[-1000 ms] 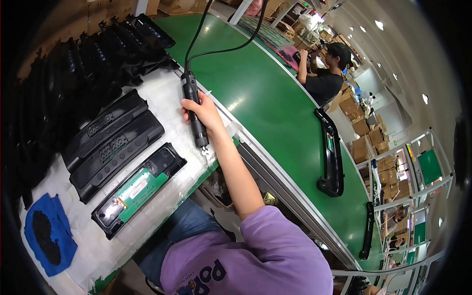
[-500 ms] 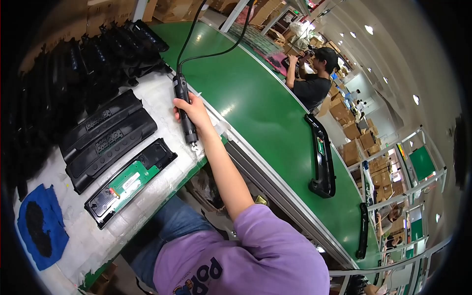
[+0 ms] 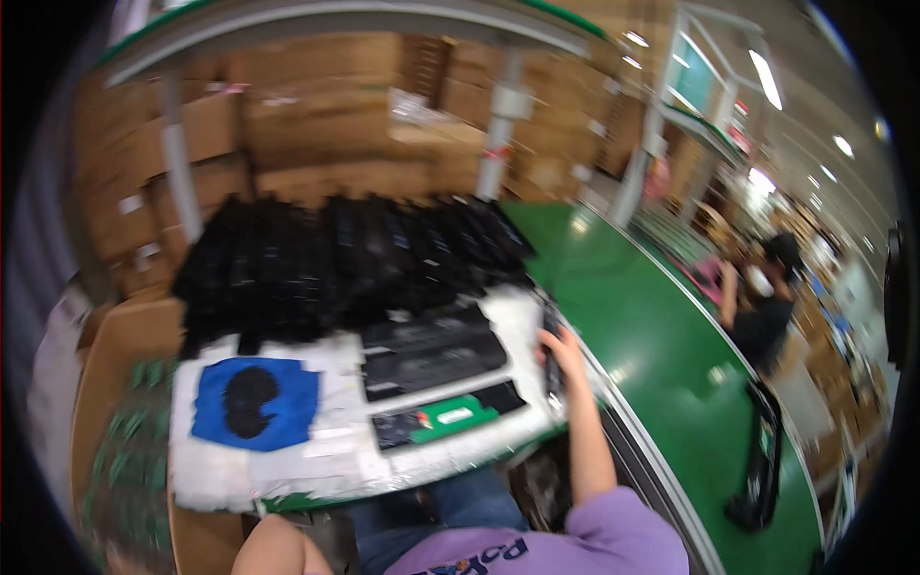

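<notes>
My right hand (image 3: 565,353) is closed around a black electric screwdriver (image 3: 553,372), held upright at the right end of the white-covered table (image 3: 335,455). To its left lies a long black plastic housing (image 3: 395,431) with a green circuit board (image 3: 455,414) in it. Two more black housings (image 3: 436,355) lie side by side just behind. My left arm (image 3: 281,548) shows at the lower edge; a smeared shape low in the carton at the left may be my left hand, its fingers not readable.
Many black housings (image 3: 335,259) stand packed along the table's back. A blue cloth (image 3: 297,407) with a black pile (image 3: 251,401) lies at left. Beside it is a carton (image 3: 125,321) of green boards. The green conveyor (image 3: 632,316) at right carries a black housing (image 3: 764,450); a person (image 3: 767,307) works beyond.
The view has swung left, bringing in the carton, the shelf and my left arm. My right hand still grips the screwdriver. The picture is now blurred by motion.
</notes>
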A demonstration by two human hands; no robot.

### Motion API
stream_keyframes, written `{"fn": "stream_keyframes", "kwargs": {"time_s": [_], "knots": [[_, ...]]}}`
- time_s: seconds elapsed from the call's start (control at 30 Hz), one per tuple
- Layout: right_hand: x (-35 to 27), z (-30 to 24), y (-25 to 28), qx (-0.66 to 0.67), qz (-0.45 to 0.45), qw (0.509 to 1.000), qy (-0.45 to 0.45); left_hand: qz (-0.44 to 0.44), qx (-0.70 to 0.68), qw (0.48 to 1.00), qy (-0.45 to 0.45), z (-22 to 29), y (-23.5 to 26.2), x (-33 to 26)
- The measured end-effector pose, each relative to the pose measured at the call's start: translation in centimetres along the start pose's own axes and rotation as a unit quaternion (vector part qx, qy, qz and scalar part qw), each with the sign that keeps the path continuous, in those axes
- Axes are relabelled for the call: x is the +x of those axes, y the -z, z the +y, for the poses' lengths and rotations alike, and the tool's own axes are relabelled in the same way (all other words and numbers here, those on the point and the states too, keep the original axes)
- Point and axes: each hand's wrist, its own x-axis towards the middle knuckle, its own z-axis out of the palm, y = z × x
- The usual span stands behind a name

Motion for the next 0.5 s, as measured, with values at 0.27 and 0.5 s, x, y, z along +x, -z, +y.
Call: {"fn": "stream_keyframes", "kwargs": {"time_s": [0.27,0.5], "knots": [[-0.4,-0.9,-1.9,0.004,0.0,1.0,-0.014,-0.082,-0.013,0.993,0.086,1.2,-2.5,6.7],[-1.7,-0.8,-0.9,-0.003,0.029,0.999,-0.029,0.507,0.145,0.832,0.173,-3.1,-2.4,-5.7]]}}
